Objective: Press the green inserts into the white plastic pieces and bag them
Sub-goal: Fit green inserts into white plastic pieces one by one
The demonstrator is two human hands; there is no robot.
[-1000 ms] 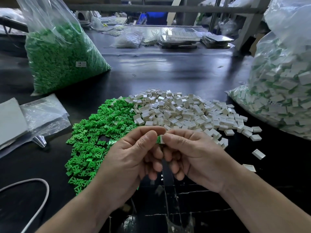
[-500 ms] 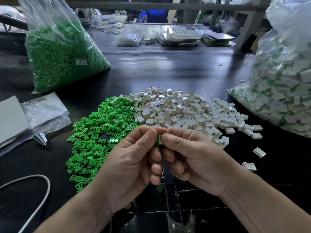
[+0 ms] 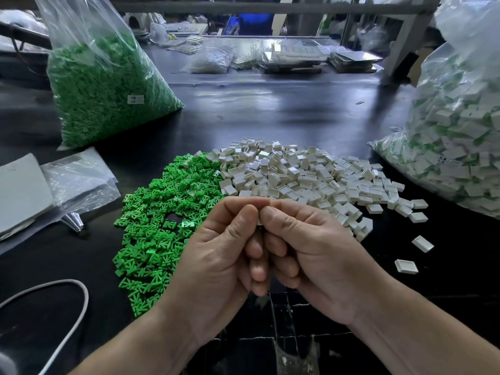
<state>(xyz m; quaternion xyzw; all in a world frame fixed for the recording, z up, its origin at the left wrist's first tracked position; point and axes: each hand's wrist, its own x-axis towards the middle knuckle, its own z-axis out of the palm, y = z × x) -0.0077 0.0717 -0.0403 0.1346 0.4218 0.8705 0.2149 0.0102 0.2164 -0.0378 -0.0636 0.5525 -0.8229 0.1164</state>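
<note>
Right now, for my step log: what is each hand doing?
Left hand: pinches a small piece, mostly hidden between the thumbs.
Right hand: pinches the same piece.

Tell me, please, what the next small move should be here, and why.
Probably one firm squeeze of both thumbs, to finish the press fit. The left hand and right hand pinch a small piece between thumbs and forefingers. It is almost wholly hidden, so I cannot tell whether it sits flush. Dropping it into the bag on the right should wait.
</note>
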